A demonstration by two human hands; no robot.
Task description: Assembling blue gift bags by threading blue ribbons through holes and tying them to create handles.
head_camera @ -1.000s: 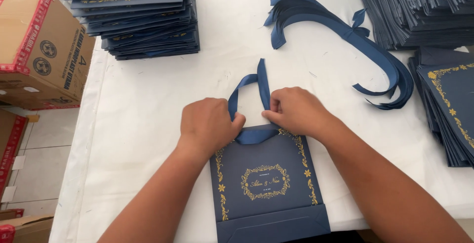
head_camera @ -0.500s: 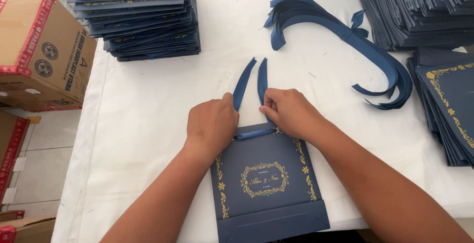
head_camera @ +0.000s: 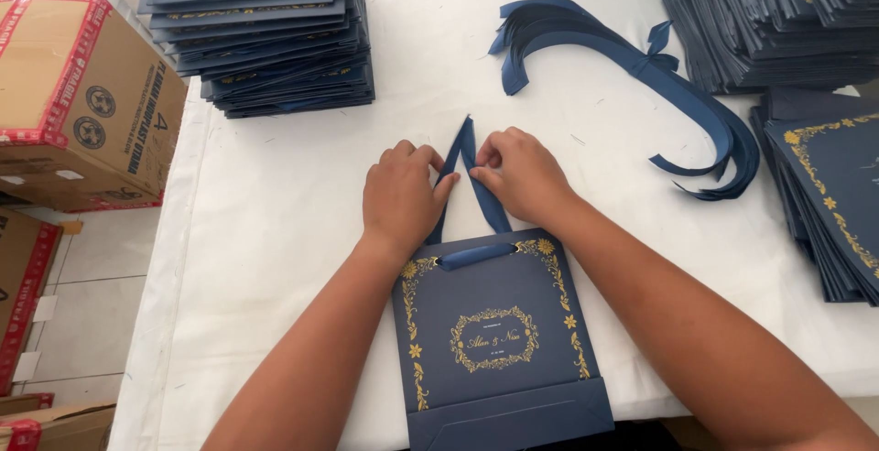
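Left hand (head_camera: pixel 400 196) and right hand (head_camera: pixel 520 174) each pinch one end of the navy ribbon (head_camera: pixel 469 196), drawing both ends together above the flat navy bag (head_camera: pixel 499 336); the bag lies on the white table (head_camera: pixel 275 231), ribbon threaded through its top edge for tying.
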